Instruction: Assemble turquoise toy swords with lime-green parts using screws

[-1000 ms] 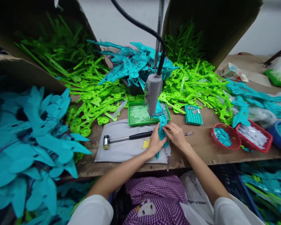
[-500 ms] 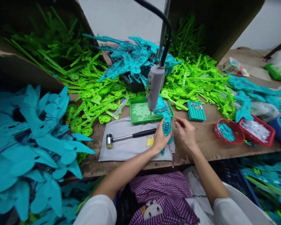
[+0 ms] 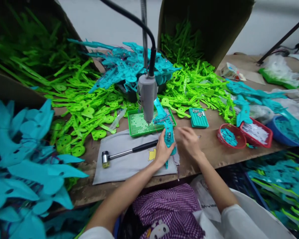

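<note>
My left hand (image 3: 163, 151) is closed around a teal plastic part (image 3: 168, 127) with thin wires on it, its thumb across the lower end. The part stands over the grey cloth's right side, its upper end reaching over a green tray (image 3: 134, 134). Just right of the part is my right hand (image 3: 190, 142), fingers drawn together and slightly blurred. Whatever is between its fingertips is too small to make out. A grey electric screwdriver (image 3: 147, 96) hangs close by, its tip left of the part. A hammer (image 3: 129, 152) with a black handle lies on the cloth (image 3: 124, 171).
Lime-green plastic pieces (image 3: 82, 108) and teal assemblies (image 3: 132, 66) pile up behind. More teal parts (image 3: 37, 176) crowd the left. To the right are a teal tray (image 3: 198, 122) of small metal pieces, a red basket (image 3: 220, 143), a red tray (image 3: 270, 141) and a blue bowl (image 3: 275, 132).
The view has turned, shifting the scene to the left. My left hand keeps hold of the teal part. The right hand's fingers have moved slightly, staying beside it.
</note>
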`<state>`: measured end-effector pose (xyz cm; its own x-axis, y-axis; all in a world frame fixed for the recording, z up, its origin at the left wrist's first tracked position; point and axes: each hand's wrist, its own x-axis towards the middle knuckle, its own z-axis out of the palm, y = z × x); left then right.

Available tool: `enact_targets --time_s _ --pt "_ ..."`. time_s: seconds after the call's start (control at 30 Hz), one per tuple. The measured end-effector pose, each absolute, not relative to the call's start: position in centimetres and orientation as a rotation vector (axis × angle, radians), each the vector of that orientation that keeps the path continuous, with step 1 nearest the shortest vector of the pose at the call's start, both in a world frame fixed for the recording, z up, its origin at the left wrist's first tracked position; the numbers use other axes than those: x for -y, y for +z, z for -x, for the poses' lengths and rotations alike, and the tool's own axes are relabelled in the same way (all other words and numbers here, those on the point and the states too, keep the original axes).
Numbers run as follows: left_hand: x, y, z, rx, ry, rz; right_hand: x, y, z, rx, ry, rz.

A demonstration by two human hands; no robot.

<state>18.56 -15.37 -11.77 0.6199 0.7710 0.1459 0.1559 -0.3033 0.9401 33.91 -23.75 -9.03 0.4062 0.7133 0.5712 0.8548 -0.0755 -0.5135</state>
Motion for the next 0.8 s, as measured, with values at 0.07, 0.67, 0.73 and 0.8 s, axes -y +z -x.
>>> enact_targets --time_s 0.07,0.67,0.73,0.8 --pt "15.4 -11.7 -18.6 -0.758 0.733 -1.828 24.4 -7.9 -37.7 1.046 -0.404 1.996" --pt "15.5 -11.8 -18.3 -0.755 0.734 -1.847 22.3 -7.7 -51.0 1.191 0.067 2.681" --pt "15.5 -11.9 -18.3 -0.758 0.733 -1.841 22.3 -7.0 -50.7 1.23 0.05 2.681" --pt "15.6 -11.9 -18.2 -0.76 0.74 -1.833 22.7 -6.0 -49.3 1.233 -0.001 2.642"
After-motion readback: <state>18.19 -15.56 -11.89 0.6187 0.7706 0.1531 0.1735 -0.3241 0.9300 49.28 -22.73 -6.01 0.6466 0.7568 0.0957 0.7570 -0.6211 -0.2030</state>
